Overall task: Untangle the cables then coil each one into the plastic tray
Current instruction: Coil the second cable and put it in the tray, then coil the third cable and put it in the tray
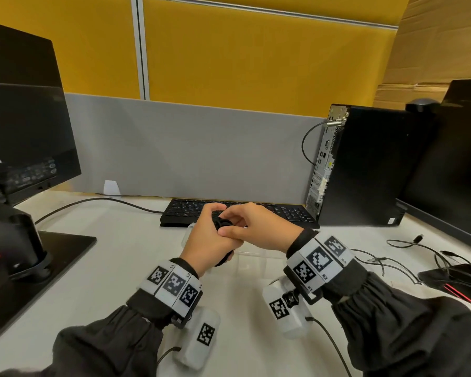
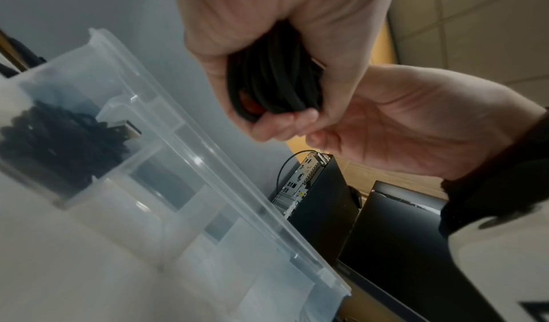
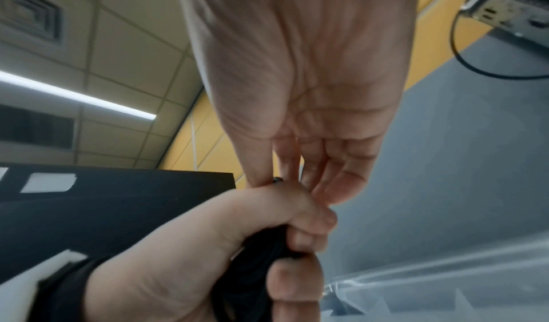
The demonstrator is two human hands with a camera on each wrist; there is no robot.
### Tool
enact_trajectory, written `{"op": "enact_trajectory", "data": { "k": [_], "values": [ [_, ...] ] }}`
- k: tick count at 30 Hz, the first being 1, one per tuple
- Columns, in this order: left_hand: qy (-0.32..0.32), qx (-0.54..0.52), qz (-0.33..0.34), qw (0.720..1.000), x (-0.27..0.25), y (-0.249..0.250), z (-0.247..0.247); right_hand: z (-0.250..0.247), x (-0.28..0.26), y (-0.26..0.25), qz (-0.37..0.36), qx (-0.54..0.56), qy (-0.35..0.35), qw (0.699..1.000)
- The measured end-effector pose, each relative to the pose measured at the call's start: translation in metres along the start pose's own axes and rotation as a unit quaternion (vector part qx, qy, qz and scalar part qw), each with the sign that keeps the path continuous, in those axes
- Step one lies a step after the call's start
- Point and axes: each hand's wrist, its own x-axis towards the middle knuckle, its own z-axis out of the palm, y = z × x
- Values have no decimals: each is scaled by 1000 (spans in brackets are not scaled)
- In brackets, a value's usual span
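Over the clear plastic tray (image 1: 256,257) my left hand (image 1: 215,240) grips a coiled bundle of black cable (image 1: 222,223) in its fist. My right hand (image 1: 235,223) meets it from the right. In the right wrist view, the right hand (image 3: 282,181) pinches a black cable end (image 3: 277,180) between thumb and forefinger just above the left hand (image 3: 300,230). The left wrist view shows the coil (image 2: 273,80) wrapped by my left hand (image 2: 285,120), with a red patch inside it. Another dark coiled cable (image 2: 59,144) lies in an end compartment of the tray (image 2: 208,153).
A black keyboard (image 1: 237,210) lies just behind the tray, and a PC tower (image 1: 359,164) stands at the back right. Monitors stand at the left (image 1: 19,126) and right (image 1: 460,159). Loose thin cables (image 1: 433,257) sprawl on the desk at the right.
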Motion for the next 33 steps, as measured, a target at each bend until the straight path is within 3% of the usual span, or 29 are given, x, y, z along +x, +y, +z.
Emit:
{"op": "enact_trajectory", "data": {
  "k": [3,6,9,13,17,24,29,33],
  "values": [
    [18,-19,-4,1000,4,-1,4,2,5,3,4,26,-1,1000],
    [14,-62,-13,998,10,-1,0,-2,14,6,4,-3,42,999],
    [-10,30,0,1000,20,-6,-18,-12,28,24,38,-16,95,995],
    [-52,226,2,973,26,-18,-39,5,44,41,88,-84,-8,993],
    [-126,291,-21,948,29,-25,-45,28,58,41,104,-128,-68,984],
    [-192,414,-8,890,27,-25,-44,53,61,39,129,-168,-42,976],
    [-204,441,-18,874,28,-28,-44,52,56,34,57,-370,26,927],
    [-217,444,-22,869,29,-30,-44,39,61,37,129,-292,-43,947]
  ]
}}
